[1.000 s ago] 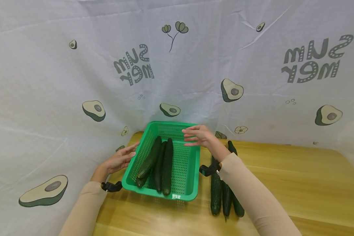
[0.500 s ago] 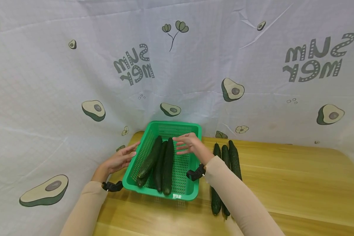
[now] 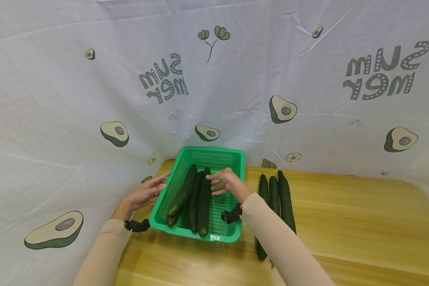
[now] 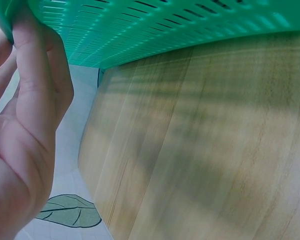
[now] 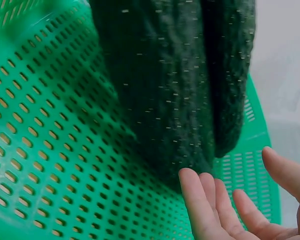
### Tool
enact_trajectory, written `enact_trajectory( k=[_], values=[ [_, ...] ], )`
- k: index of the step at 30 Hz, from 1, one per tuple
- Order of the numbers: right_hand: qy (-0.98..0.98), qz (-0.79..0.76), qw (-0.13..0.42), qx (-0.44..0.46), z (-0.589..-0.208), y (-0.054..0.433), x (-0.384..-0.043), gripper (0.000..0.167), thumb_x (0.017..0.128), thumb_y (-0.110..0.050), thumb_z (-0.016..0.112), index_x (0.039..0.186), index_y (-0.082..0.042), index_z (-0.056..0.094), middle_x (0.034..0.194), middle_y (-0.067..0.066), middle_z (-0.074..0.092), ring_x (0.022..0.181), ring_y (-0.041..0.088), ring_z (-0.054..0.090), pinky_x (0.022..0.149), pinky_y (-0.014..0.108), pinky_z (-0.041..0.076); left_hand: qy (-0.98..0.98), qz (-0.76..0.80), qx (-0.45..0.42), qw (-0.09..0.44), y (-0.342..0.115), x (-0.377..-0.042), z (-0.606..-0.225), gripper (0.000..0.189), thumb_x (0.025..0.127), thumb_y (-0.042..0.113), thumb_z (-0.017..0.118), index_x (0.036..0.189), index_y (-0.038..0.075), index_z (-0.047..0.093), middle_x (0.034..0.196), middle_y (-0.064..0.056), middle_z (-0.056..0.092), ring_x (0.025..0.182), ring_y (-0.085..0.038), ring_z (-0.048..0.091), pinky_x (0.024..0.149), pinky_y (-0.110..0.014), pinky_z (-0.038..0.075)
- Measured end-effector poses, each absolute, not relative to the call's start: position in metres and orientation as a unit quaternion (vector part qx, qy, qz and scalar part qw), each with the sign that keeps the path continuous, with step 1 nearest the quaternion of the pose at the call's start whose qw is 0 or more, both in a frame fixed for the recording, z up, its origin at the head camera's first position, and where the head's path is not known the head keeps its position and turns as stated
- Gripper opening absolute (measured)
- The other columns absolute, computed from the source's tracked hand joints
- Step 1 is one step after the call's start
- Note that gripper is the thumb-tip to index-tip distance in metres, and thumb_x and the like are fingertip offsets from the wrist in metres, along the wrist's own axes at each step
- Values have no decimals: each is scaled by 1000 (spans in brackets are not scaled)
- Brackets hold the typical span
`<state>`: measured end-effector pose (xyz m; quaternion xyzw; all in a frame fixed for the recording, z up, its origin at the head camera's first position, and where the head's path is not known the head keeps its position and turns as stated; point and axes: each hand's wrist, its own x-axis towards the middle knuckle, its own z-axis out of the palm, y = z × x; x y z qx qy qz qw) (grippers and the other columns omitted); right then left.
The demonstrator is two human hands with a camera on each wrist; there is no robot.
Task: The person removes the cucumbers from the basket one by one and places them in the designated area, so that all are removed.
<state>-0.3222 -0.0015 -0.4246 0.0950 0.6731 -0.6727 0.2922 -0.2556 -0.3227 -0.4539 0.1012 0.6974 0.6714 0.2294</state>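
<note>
A green perforated basket [image 3: 158,210] holds several dark green cucumbers [image 3: 184,190] lying lengthwise on its left side. My left hand [image 3: 145,195] is at the basket's left rim, fingers fairly straight; in the left wrist view, fingertips of the left hand [image 4: 27,110] meet the rim, their ends partly hidden. Inside the basket, my right hand [image 3: 226,183] hovers beside the rightmost cucumber [image 3: 203,210], fingers loosely bent and apart. The right wrist view has the fingertips of the right hand [image 5: 240,210] right at that cucumber's end [image 5: 165,125], thumb spread away, nothing between them.
To the right of the basket, three more cucumbers [image 3: 286,198] lie side by side on the wooden table [image 3: 343,214], partly covered by the right sleeve [image 3: 271,226]. A white cloth [image 3: 236,79] printed with avocados hangs behind and to the left.
My right hand has moved left and toward me over the basket, from its right rim to the rightmost cucumber inside. The left hand and the cucumbers have stayed put.
</note>
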Motion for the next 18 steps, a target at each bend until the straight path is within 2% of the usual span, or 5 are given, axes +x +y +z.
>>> enact_trajectory(
  k=[6, 9, 13, 18],
  values=[
    [678, -665, 295, 108, -434, -5, -319, 64, 90, -9, 76, 142, 6, 41, 133, 35, 51, 113, 48, 59, 83, 52, 56, 694, 674, 103, 232, -322, -255, -453, 60, 110, 10, 37, 163, 20, 9, 165, -14, -7, 120, -11, 57, 86, -30, 55],
    [671, -666, 305, 115, -437, -5, -316, 75, 91, -9, 75, 150, 5, 31, 136, 37, 47, 117, 50, 56, 85, 52, 55, 693, 674, 103, 233, -322, -255, -454, 60, 110, 10, 37, 163, 20, 9, 165, -14, -7, 120, -13, 57, 87, -32, 55],
    [652, -679, 314, 122, -440, -4, -314, 92, 92, -6, 73, 158, 0, 9, 141, 40, 40, 123, 53, 50, 87, 53, 54, 694, 673, 103, 235, -322, -255, -456, 60, 111, 11, 37, 163, 21, 10, 165, -14, -7, 121, -14, 57, 89, -33, 54],
    [645, -682, 323, 123, -441, -4, -314, 97, 93, -7, 72, 159, -2, 1, 139, 41, 42, 118, 54, 54, 88, 53, 54, 695, 673, 106, 232, -323, -257, -456, 60, 110, 11, 38, 163, 20, 9, 165, -15, -6, 121, -15, 57, 89, -34, 54]
  ],
)
